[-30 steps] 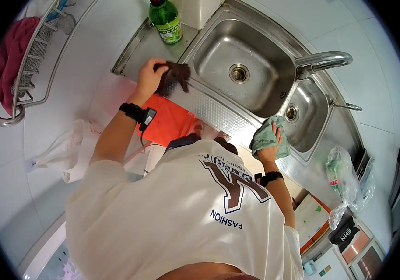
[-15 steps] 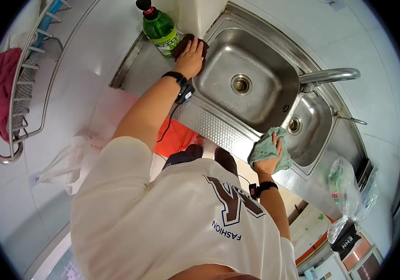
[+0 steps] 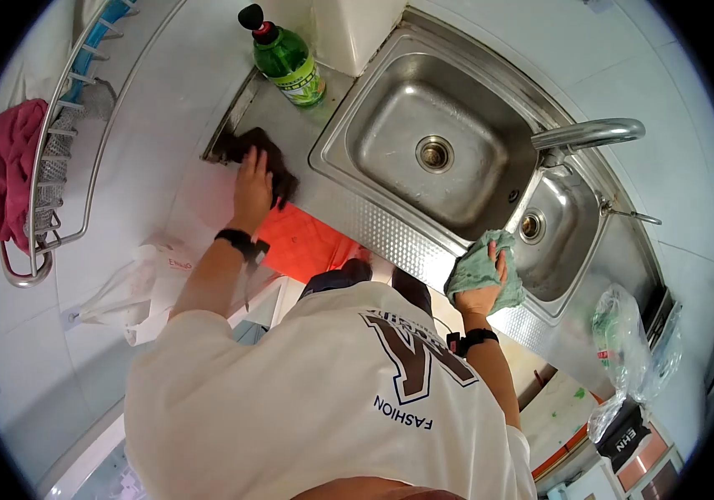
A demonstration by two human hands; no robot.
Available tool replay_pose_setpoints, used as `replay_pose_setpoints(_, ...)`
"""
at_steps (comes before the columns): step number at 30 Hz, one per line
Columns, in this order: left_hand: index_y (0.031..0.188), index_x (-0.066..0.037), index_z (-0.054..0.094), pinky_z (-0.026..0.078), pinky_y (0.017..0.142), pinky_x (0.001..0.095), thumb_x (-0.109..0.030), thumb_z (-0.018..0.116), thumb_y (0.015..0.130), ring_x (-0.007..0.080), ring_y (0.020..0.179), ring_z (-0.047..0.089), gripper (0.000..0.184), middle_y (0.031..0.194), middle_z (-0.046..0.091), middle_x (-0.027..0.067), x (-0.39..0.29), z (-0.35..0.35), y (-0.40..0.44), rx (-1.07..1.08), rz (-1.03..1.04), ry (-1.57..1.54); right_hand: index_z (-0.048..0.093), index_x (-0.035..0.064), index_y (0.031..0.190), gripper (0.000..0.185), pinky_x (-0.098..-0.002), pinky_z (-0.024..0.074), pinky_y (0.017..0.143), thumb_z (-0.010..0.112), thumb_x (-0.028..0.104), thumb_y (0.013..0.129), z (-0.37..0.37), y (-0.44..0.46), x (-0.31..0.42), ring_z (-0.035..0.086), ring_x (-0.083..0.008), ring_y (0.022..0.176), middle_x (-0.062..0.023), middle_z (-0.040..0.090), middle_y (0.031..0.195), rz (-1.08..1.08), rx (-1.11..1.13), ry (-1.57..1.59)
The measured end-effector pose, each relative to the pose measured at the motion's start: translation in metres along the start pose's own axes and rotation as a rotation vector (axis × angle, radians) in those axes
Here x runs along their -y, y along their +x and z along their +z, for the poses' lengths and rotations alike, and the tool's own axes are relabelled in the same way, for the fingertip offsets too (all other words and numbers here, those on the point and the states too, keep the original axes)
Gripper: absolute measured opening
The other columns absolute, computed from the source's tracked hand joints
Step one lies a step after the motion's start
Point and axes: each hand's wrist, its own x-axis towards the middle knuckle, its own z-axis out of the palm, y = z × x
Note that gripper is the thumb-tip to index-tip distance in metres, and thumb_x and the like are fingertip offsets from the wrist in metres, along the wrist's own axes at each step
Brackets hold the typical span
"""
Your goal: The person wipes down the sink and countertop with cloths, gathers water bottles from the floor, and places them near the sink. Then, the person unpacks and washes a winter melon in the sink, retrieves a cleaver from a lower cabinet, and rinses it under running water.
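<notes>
My left hand [image 3: 252, 190] presses a dark brown cloth [image 3: 278, 171] onto the steel counter [image 3: 311, 137] at its left end, close to the front edge. Its fingers lie over the cloth, which is slightly blurred. A green cloth [image 3: 475, 271] is bunched under my right hand [image 3: 482, 293], with the fingers curled over it. That cloth rests on the front rim near the divider between the two sink bowls. The large sink bowl [image 3: 399, 158] lies between my hands, and the small bowl [image 3: 557, 258] is beside the right hand.
A green bottle [image 3: 290, 67] with a black and red cap stands at the back left of the counter. The faucet [image 3: 594, 133] reaches over the divider. Clear plastic bags [image 3: 621, 333] lie at the right. A wire rack [image 3: 94, 167] with a red cloth [image 3: 15, 171] hangs at the left.
My left hand has moved the brown cloth from beside the bottle and the sink rim to the counter's left front corner. My right hand and the green cloth stay in nearly the same place.
</notes>
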Motion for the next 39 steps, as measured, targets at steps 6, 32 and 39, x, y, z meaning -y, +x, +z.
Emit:
replay_pose_setpoints(6, 0.144, 0.002, 0.037, 0.028, 0.114, 0.0482, -0.028, 0.058, 0.09, 0.0414, 0.139, 0.03, 0.065, 0.156, 0.024, 0.0203, -0.001, 0.019, 0.108, 0.001, -0.028, 0.018, 0.054, 0.0105, 0.133, 0.054, -0.0488, 0.0205, 0.114, 0.053, 0.038, 0.086, 0.004, 0.0, -0.002, 0.026, -0.0378, 0.141, -0.0095, 0.034, 0.154, -0.021, 0.007, -0.061)
replay_pose_setpoints(32, 0.142, -0.006, 0.043, 0.023, 0.115, 0.0505, -0.044, 0.055, 0.091, 0.0357, 0.137, 0.033, 0.065, 0.15, 0.036, 0.0178, -0.029, 0.017, 0.096, -0.144, -0.089, 0.109, 0.049, 0.0076, 0.136, 0.057, -0.0457, 0.0212, 0.114, 0.058, 0.033, 0.086, 0.017, -0.003, -0.005, 0.028, -0.0352, 0.141, -0.0077, 0.035, 0.154, -0.024, -0.057, 0.052)
replay_pose_setpoints(39, 0.142, -0.002, 0.042, 0.021, 0.114, 0.0544, -0.04, 0.059, 0.09, 0.041, 0.139, 0.029, 0.066, 0.152, 0.031, 0.0206, -0.008, 0.006, 0.018, -0.061, -0.067, 0.066, 0.058, 0.0099, 0.128, 0.053, -0.0478, 0.02, 0.115, 0.056, 0.038, 0.083, 0.008, 0.004, 0.003, 0.029, -0.0387, 0.139, -0.0102, 0.038, 0.152, -0.035, 0.004, -0.052)
